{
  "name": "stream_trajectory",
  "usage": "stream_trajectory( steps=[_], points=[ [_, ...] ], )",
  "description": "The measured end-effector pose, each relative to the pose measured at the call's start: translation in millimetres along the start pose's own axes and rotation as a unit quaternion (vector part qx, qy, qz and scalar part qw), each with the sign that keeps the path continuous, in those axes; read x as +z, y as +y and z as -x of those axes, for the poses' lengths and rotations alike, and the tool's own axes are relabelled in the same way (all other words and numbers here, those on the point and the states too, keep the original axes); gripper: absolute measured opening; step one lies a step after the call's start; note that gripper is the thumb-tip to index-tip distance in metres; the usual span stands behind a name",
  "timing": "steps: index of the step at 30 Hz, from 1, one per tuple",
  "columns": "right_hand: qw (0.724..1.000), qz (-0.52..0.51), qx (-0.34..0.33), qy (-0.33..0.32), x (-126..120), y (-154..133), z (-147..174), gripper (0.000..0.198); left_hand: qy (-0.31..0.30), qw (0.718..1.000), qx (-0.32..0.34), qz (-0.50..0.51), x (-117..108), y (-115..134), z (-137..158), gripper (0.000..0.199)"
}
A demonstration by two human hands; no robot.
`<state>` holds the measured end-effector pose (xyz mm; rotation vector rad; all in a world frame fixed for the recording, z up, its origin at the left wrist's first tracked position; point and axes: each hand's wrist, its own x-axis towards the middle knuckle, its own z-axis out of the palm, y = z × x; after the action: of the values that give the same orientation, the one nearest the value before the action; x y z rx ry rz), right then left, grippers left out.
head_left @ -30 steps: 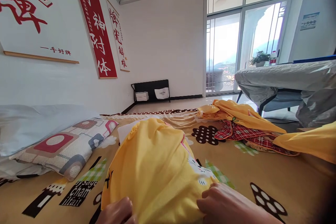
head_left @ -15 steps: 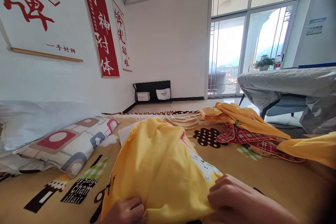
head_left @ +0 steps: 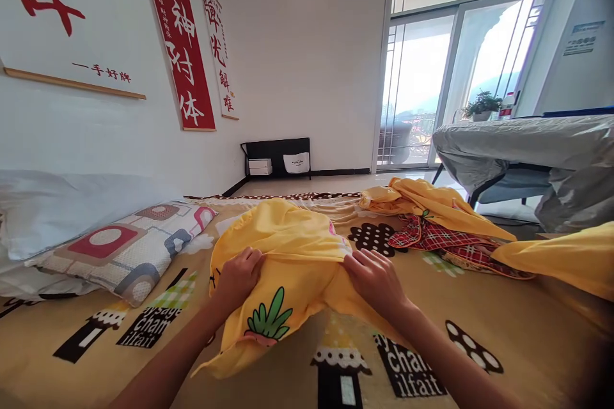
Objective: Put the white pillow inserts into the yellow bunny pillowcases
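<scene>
A yellow pillowcase (head_left: 297, 281) with a green plant print hangs between my hands above the bed, its far part bulging over something hidden. My left hand (head_left: 244, 271) is closed on its left edge, fingers curled into the fabric. On the other side my right hand (head_left: 369, 275) pinches the right edge. Between the hands the cloth is drawn into a taut fold, and its near flap droops towards me. Behind its left side a bit of a white pillow (head_left: 226, 225) shows; most of it is covered.
A patterned pillow (head_left: 129, 243) and a white pillow (head_left: 62, 211) lie at the left. Crumpled yellow cloth (head_left: 436, 201) and red plaid cloth (head_left: 436, 239) lie at the right on the tan printed bedsheet (head_left: 480, 307). Beyond stands a plastic-covered table (head_left: 518, 144).
Both hands have moved forward, away from me, still gripping the yellow cloth. The near flap with the plant print has come into view. The camera has tipped slightly down.
</scene>
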<state>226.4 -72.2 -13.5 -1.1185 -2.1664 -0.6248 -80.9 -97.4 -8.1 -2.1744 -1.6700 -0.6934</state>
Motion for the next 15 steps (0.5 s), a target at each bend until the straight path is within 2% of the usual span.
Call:
stream_trajectory(
  steps=[2,4,6,8,10,11,13,15],
  points=[
    [0.999,0.03,0.012,-0.005,10.1,2.5,1.9,0.027,-0.002,0.999,0.0,0.036,3.0,3.6,-11.9,0.04],
    [0.996,0.03,0.022,-0.076,27.6,3.4,5.3,0.023,-0.051,0.992,0.019,0.111,10.1,10.2,-22.0,0.038],
    [0.987,0.009,0.025,-0.162,41.7,5.3,7.1,0.021,-0.141,0.968,0.032,0.205,17.9,16.6,-30.2,0.039],
    [0.978,-0.007,0.025,-0.206,45.0,10.0,5.9,0.023,-0.244,0.927,0.039,0.283,22.1,20.9,-36.3,0.042],
    [0.984,0.016,0.033,-0.177,38.9,16.9,2.7,0.025,-0.303,0.892,0.048,0.333,20.6,24.1,-40.0,0.046],
    [0.988,0.038,0.045,-0.143,35.1,20.6,1.5,0.027,-0.304,0.884,0.049,0.352,18.4,26.3,-40.7,0.047],
    [0.99,0.077,0.08,-0.081,31.9,26.9,2.1,0.03,-0.268,0.885,0.044,0.379,13.6,33.3,-39.2,0.047],
    [0.99,0.069,0.087,-0.085,38.0,31.0,7.8,0.03,-0.232,0.897,0.042,0.373,12.3,43.6,-33.7,0.045]
  ],
)
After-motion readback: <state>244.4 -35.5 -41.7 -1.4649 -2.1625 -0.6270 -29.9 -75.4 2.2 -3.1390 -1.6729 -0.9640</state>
